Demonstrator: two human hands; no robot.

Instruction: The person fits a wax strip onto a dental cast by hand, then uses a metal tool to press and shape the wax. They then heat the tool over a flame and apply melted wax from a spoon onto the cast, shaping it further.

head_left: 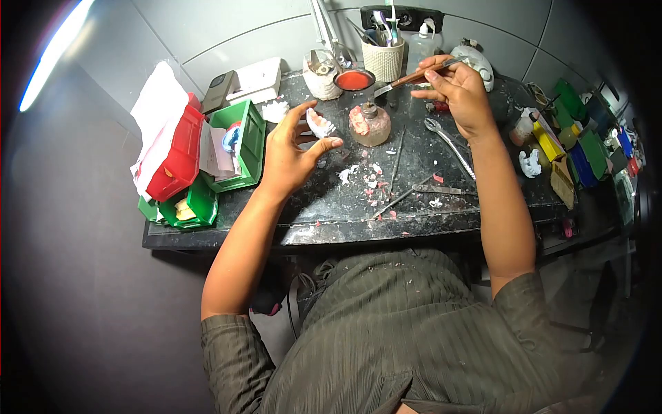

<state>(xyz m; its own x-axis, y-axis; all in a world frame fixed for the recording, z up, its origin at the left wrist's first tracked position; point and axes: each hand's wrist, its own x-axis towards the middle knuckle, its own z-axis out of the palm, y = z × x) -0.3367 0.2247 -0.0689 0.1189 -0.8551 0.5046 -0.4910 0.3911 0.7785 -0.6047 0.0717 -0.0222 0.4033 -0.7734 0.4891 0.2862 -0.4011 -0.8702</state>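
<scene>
My left hand (291,148) curves around a small dental cast (319,126), white with pink wax and teeth on it. The thumb is below the cast and the fingers are behind and above it, partly hidden. A wax knife (416,75) with a brown handle is pinched in my right hand (460,93), its metal blade pointing left. Below the blade stands a spirit lamp (371,131), a glass jar with pink wax stuck on its side and a metal neck. Just left of the blade tip is a dark round dish of red wax (354,81).
Pliers (452,145) and several thin metal tools (398,162) lie among pink and white scraps on the black table (310,233). Red (178,162) and green bins (252,138) stand at left. A brush cup (383,61) is at the back; more bins (589,155) crowd the right.
</scene>
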